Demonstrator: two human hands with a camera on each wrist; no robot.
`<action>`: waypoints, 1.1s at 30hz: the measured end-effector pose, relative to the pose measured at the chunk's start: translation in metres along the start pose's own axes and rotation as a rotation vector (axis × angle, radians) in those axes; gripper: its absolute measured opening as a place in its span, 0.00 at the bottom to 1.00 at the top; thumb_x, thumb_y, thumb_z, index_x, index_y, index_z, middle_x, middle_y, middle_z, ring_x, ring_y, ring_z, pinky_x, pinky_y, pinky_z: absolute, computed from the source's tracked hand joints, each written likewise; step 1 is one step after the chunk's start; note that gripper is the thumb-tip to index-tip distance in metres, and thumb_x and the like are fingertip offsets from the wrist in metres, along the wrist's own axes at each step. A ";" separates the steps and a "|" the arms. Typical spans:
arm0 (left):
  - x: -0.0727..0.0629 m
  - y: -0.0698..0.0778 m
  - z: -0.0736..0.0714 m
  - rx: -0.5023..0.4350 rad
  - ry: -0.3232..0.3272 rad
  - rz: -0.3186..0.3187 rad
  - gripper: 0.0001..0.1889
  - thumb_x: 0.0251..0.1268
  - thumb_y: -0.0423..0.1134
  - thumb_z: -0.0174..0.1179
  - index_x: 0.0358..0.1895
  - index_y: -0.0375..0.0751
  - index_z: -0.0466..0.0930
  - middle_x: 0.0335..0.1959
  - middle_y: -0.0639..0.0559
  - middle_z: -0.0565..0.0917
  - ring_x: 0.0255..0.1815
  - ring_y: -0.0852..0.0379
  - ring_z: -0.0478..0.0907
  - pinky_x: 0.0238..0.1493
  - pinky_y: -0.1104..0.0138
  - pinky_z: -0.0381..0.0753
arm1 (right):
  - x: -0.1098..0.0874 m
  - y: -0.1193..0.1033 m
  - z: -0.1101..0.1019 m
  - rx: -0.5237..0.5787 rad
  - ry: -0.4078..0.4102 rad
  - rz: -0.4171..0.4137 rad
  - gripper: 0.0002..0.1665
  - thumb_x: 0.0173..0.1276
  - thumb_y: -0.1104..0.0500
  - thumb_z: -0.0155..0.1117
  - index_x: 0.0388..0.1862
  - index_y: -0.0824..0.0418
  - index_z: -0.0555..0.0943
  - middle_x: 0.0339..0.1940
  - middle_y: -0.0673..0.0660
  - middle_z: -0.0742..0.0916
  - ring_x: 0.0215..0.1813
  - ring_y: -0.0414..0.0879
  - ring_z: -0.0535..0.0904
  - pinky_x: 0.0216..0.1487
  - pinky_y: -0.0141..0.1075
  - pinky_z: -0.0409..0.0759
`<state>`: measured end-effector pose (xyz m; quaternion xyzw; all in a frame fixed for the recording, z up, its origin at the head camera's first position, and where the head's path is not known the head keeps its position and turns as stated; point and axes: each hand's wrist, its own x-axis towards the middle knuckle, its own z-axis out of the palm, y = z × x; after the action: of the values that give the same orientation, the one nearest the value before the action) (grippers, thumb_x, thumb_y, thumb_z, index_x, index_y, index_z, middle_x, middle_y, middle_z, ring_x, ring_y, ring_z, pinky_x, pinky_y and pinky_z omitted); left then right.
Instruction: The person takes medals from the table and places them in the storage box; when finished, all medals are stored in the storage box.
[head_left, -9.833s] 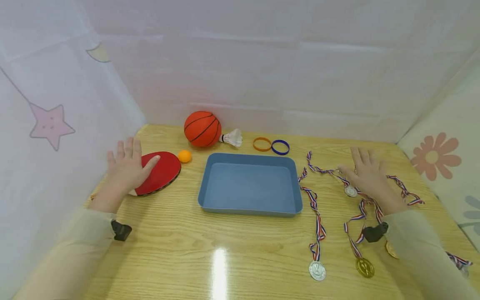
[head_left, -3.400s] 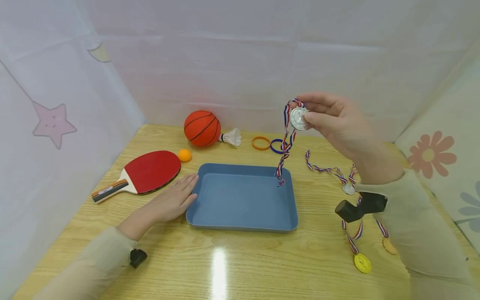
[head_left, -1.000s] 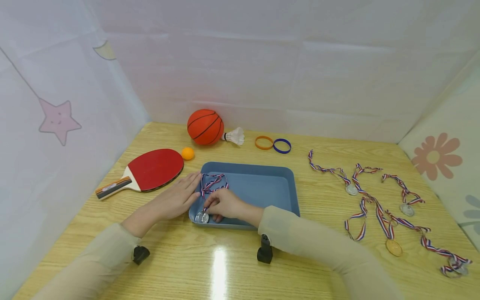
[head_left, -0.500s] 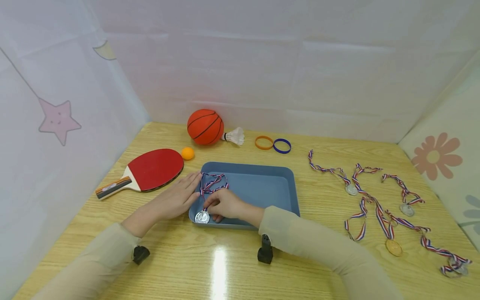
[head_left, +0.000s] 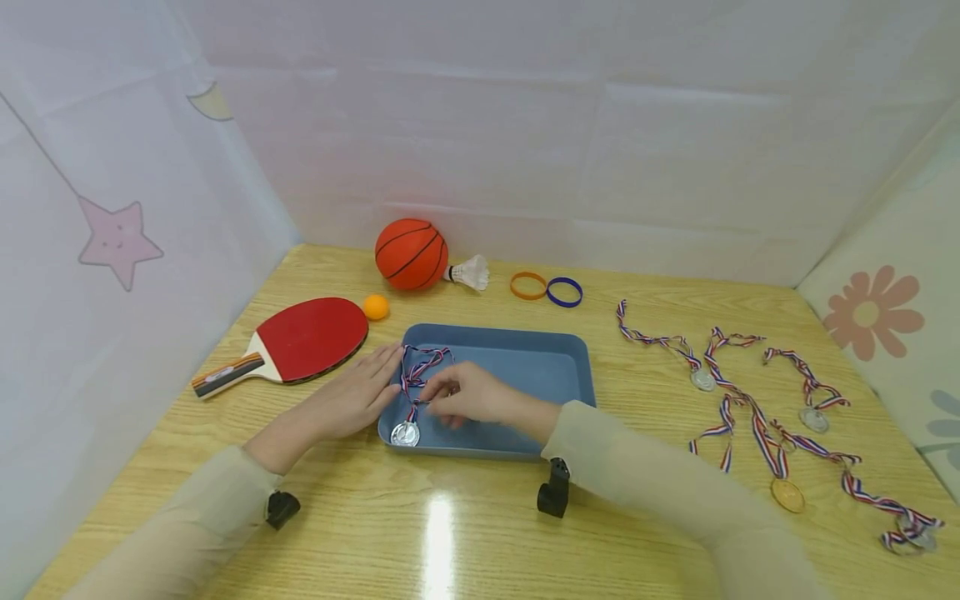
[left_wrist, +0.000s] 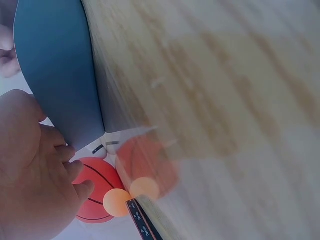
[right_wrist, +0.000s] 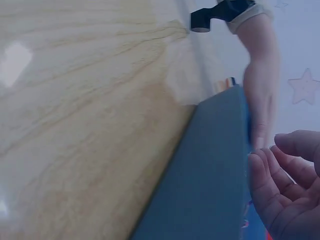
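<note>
A silver medal (head_left: 406, 433) lies at the near-left corner inside the blue-grey tray (head_left: 525, 367). Its striped ribbon (head_left: 424, 367) is bunched behind it along the tray's left side. Just right of the medal, my right hand (head_left: 468, 393) hovers over the tray floor, fingers loosely bent and nothing held between thumb and fingertips. In the right wrist view that hand (right_wrist: 290, 185) shows beyond the tray's near wall. My left hand (head_left: 352, 396) rests with straight fingers against the tray's left rim; the left wrist view shows its fingers along the outer wall (left_wrist: 57, 70).
Left of the tray lie a red table tennis paddle (head_left: 315, 340) and an orange ball (head_left: 376, 307). Behind are a small basketball (head_left: 411, 255), a shuttlecock (head_left: 471, 272) and two wristbands, orange (head_left: 528, 286) and blue (head_left: 564, 292). Several ribboned medals, including a gold one (head_left: 787, 495), spread across the right.
Earlier my right hand lifted the silver medal from the right and laid it in the tray. Since half a second ago it has let go of the medal and shifted slightly right and back.
</note>
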<state>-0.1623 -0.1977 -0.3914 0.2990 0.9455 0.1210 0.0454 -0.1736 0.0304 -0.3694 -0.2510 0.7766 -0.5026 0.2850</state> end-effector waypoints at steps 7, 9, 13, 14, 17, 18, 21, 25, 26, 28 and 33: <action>0.002 0.000 0.000 -0.006 -0.002 0.000 0.32 0.72 0.44 0.43 0.70 0.29 0.46 0.72 0.38 0.48 0.71 0.39 0.44 0.66 0.49 0.48 | -0.027 -0.012 -0.033 -0.005 0.037 -0.063 0.12 0.64 0.63 0.61 0.45 0.66 0.80 0.36 0.62 0.83 0.35 0.60 0.79 0.33 0.46 0.81; 0.002 0.000 0.000 -0.004 -0.007 -0.002 0.32 0.72 0.44 0.43 0.71 0.29 0.45 0.72 0.38 0.48 0.71 0.40 0.44 0.66 0.49 0.48 | -0.037 -0.016 -0.044 -0.011 0.063 -0.082 0.12 0.64 0.63 0.61 0.45 0.65 0.80 0.37 0.62 0.83 0.36 0.60 0.78 0.35 0.46 0.81; 0.002 0.000 -0.001 0.002 -0.016 -0.008 0.32 0.72 0.45 0.42 0.71 0.30 0.45 0.72 0.39 0.47 0.71 0.40 0.43 0.67 0.49 0.48 | -0.058 -0.015 -0.068 0.000 0.136 -0.134 0.12 0.64 0.62 0.61 0.46 0.65 0.79 0.36 0.62 0.82 0.35 0.54 0.79 0.36 0.48 0.81; 0.002 0.000 0.000 0.002 -0.017 -0.008 0.32 0.72 0.45 0.42 0.71 0.30 0.44 0.72 0.39 0.47 0.71 0.40 0.43 0.67 0.49 0.47 | -0.063 -0.014 -0.074 0.005 0.157 -0.146 0.12 0.64 0.62 0.62 0.46 0.65 0.79 0.36 0.62 0.82 0.34 0.52 0.79 0.36 0.48 0.81; 0.002 -0.001 0.000 0.000 -0.019 -0.007 0.32 0.72 0.45 0.43 0.71 0.30 0.44 0.72 0.39 0.47 0.71 0.40 0.43 0.67 0.49 0.47 | -0.081 -0.008 -0.092 0.011 0.237 -0.158 0.14 0.64 0.61 0.62 0.46 0.66 0.79 0.35 0.61 0.82 0.34 0.51 0.80 0.35 0.46 0.81; 0.002 -0.001 0.000 0.000 -0.021 -0.008 0.33 0.72 0.45 0.43 0.71 0.30 0.44 0.72 0.39 0.47 0.71 0.40 0.42 0.67 0.49 0.47 | -0.087 -0.005 -0.099 0.007 0.264 -0.157 0.14 0.64 0.61 0.62 0.47 0.66 0.78 0.36 0.61 0.83 0.34 0.51 0.80 0.35 0.46 0.81; 0.001 -0.001 0.000 -0.001 -0.026 -0.013 0.33 0.72 0.45 0.43 0.71 0.30 0.43 0.72 0.39 0.46 0.71 0.41 0.42 0.67 0.49 0.47 | -0.107 0.004 -0.117 -0.019 0.336 -0.133 0.16 0.65 0.59 0.61 0.49 0.66 0.77 0.37 0.60 0.82 0.36 0.53 0.80 0.35 0.44 0.81; 0.001 0.000 -0.001 -0.005 -0.034 -0.024 0.33 0.72 0.45 0.42 0.71 0.31 0.43 0.72 0.40 0.46 0.71 0.41 0.42 0.67 0.50 0.46 | -0.132 0.019 -0.139 -0.033 0.400 -0.093 0.19 0.66 0.58 0.60 0.52 0.68 0.75 0.40 0.61 0.81 0.38 0.52 0.79 0.38 0.42 0.80; 0.001 0.001 -0.002 -0.007 -0.036 -0.027 0.33 0.72 0.46 0.43 0.71 0.31 0.43 0.72 0.40 0.46 0.71 0.41 0.42 0.67 0.50 0.46 | -0.138 0.024 -0.144 -0.032 0.415 -0.084 0.20 0.66 0.57 0.60 0.52 0.68 0.74 0.40 0.60 0.81 0.39 0.51 0.79 0.39 0.42 0.80; 0.001 0.001 -0.002 -0.009 -0.039 -0.030 0.33 0.72 0.46 0.43 0.71 0.31 0.43 0.72 0.40 0.46 0.71 0.41 0.42 0.67 0.50 0.47 | -0.150 0.035 -0.155 -0.044 0.447 -0.089 0.21 0.66 0.57 0.59 0.53 0.68 0.74 0.41 0.59 0.81 0.39 0.49 0.79 0.39 0.40 0.80; 0.001 0.002 -0.002 -0.008 -0.038 -0.032 0.33 0.72 0.45 0.42 0.71 0.31 0.43 0.72 0.40 0.46 0.71 0.41 0.42 0.67 0.51 0.46 | -0.178 0.066 -0.180 -0.110 0.537 -0.095 0.20 0.67 0.56 0.58 0.55 0.64 0.74 0.39 0.55 0.83 0.38 0.44 0.80 0.36 0.37 0.81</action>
<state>-0.1627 -0.1957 -0.3894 0.2859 0.9486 0.1184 0.0664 -0.1794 0.2897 -0.3363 -0.1600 0.8378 -0.5211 0.0313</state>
